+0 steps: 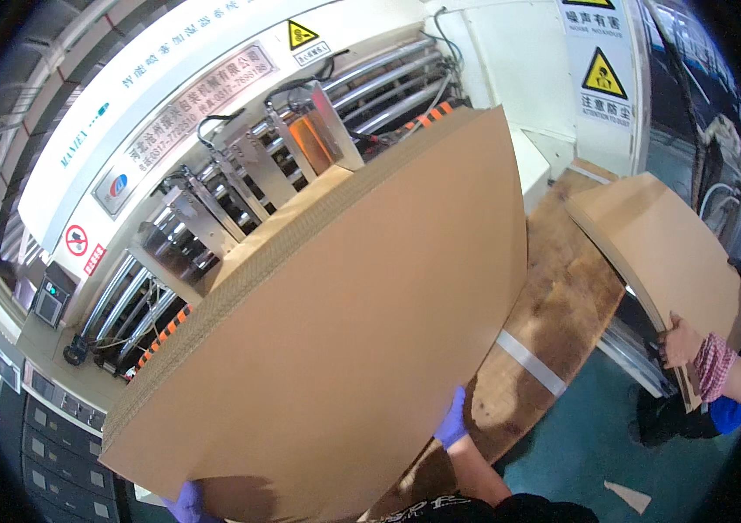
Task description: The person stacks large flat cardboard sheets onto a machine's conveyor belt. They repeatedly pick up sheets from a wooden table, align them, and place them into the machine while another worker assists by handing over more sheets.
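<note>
A thick stack of brown corrugated cardboard sheets [336,305] fills the middle of the head view, tilted, its layered edge along the machine's side. My left hand [186,504], in a purple glove, grips the stack's near left edge; its fingers are partly hidden by the board and the picture's lower rim. Also gloved in purple, my right hand [453,420] holds the near right edge, fingers mostly under the board. Beneath the stack, a worn wooden tabletop [554,296] shows, with a grey strip [531,363] across it.
Beyond the stack stands a white machine [214,78] with metal rollers [397,83] and upright metal guide plates [257,166]. At right, a co-worker's hand [683,342] holds another cardboard stack [662,235] at the table's end. A pale scrap [628,497] lies on the green floor.
</note>
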### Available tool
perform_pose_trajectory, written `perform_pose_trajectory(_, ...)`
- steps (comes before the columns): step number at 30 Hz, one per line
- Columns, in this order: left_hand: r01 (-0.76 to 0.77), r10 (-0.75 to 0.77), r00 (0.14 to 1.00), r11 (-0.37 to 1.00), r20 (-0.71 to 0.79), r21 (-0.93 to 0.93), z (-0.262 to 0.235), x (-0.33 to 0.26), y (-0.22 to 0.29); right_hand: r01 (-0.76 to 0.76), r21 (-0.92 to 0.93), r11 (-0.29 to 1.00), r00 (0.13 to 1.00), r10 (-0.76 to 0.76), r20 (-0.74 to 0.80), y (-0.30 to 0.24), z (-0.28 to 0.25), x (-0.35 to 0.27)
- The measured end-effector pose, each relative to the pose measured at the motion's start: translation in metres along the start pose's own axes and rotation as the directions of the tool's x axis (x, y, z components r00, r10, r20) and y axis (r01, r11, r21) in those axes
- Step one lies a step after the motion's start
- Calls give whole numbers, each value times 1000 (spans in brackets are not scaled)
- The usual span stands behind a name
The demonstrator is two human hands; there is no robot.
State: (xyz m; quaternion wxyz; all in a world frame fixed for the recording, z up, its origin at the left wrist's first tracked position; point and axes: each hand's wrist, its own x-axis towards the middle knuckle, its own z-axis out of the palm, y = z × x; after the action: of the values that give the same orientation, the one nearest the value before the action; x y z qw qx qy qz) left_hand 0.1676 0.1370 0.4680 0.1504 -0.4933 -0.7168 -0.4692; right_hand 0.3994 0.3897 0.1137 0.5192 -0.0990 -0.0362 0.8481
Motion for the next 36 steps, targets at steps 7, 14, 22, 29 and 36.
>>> perform_pose_trajectory(7, -145, 146, 988, 989, 45, -29, -23, 50, -52, -20, -62, 998, 993, 27, 111, 24, 26, 15)
perform_pose_trajectory(14, 217, -177, 975, 599, 137, -771, 19, 209, -172, 81, -142, 987, 979, -52, 198, 38, 120, 123)
perform_pose_trajectory(22, 748, -378, 594, -66, 710, -661, 154, 59, -325, -61, -744, 665, 976, -115, -183, 62, 246, 195)
perform_pose_trajectory(29, 534, -506, 709, -70, 492, -842, 196, 71, -287, 96, -822, 561, 981, 87, 174, 49, 178, 258)
perform_pose_trajectory(36, 555, -476, 797, 332, 373, -762, 141, 148, -251, 398, -875, -277, 368, -825, 429, -9, 210, 275)
